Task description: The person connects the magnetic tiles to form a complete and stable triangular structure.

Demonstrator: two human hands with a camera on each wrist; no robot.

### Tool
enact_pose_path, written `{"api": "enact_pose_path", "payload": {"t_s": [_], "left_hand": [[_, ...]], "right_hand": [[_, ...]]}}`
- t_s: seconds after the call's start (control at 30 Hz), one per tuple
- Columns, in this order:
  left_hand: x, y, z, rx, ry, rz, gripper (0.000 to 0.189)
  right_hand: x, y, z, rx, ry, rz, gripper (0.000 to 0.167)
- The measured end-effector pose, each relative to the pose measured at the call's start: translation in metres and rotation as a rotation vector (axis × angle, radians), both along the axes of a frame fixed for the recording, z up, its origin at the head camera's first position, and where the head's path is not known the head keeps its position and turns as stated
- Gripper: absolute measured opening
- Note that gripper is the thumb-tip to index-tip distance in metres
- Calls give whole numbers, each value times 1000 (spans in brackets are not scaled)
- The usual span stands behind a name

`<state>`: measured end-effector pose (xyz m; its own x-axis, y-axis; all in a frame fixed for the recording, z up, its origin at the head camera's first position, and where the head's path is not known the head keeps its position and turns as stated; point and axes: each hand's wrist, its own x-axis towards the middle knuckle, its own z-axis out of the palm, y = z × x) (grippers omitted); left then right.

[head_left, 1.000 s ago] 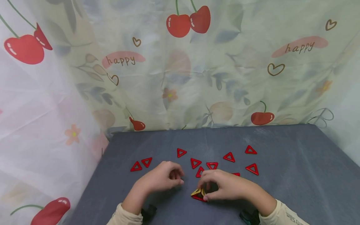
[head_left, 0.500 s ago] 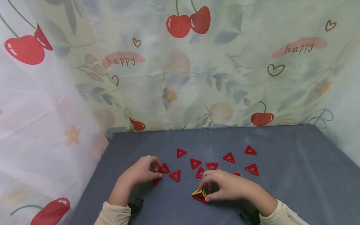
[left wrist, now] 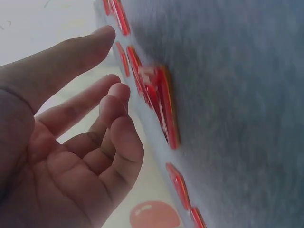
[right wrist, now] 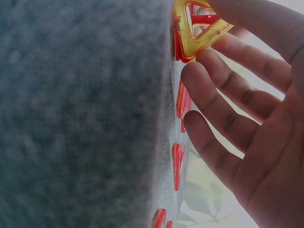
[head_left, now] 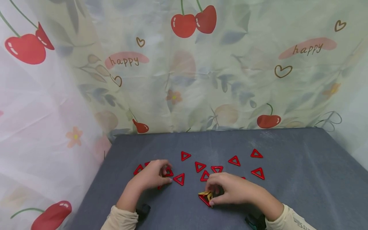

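My right hand (head_left: pixel 230 189) pinches a small folded cluster of triangular magnetic tiles (right wrist: pixel 192 50), yellow and red, between thumb and fingers just over the cloth. The yellow tile stands at an angle to a red one. My left hand (head_left: pixel 151 175) hovers low over the left side, thumb and fingers apart with nothing between them in the left wrist view. A red triangular tile (head_left: pixel 171 174) shows past its fingertips, partly hidden. Another red triangle (head_left: pixel 183 179) lies just right of the hand. Part of one more pokes out below the thumb.
Several red triangular frames lie flat across the grey cloth-covered table (head_left: pixel 302 179). One red triangle (head_left: pixel 262 174) lies right of the right hand, and another (head_left: pixel 182 156) lies farther back. A patterned curtain (head_left: pixel 201 95) hangs behind the table.
My left hand has moved left, uncovering red triangles near the middle, then slightly back right. My right hand stays nearly in place; the tile cluster in it has turned slightly.
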<state>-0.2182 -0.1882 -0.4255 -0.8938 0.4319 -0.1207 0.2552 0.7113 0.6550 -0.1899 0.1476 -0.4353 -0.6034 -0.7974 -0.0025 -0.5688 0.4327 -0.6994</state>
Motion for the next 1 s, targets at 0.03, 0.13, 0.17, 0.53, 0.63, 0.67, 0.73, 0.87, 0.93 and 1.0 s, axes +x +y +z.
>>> {"api": "enact_pose_path", "payload": {"t_s": [0.03,0.13,0.17,0.53,0.63,0.67,0.73,0.87,0.93,1.0], "left_hand": [[0,2,-1,1,-5,-7,35],[2,8,-2,-8,-13,-31,37],[3,9,-2,-13,-17,-41,37],[8,24,-7,-38,-41,-104,35],[10,25,-5,-42,-35,-115,29],[10,26,-5,-44,-32,-119,27],[11,26,-3,-46,-32,-124,23],[13,28,-3,-49,-38,-136,19],[13,29,-4,-53,-39,-146,18],[14,31,-4,-58,-41,-157,18]], "right_hand": [[0,0,0,5,10,-6,20],[1,0,1,25,29,-35,19],[1,0,1,34,32,-47,19],[3,1,1,95,119,-163,24],[3,1,1,96,134,-171,25],[3,1,1,96,135,-173,25],[4,1,1,97,136,-177,25],[4,1,1,98,131,-183,25],[4,1,1,98,129,-184,24],[4,1,1,97,129,-185,24]]}}
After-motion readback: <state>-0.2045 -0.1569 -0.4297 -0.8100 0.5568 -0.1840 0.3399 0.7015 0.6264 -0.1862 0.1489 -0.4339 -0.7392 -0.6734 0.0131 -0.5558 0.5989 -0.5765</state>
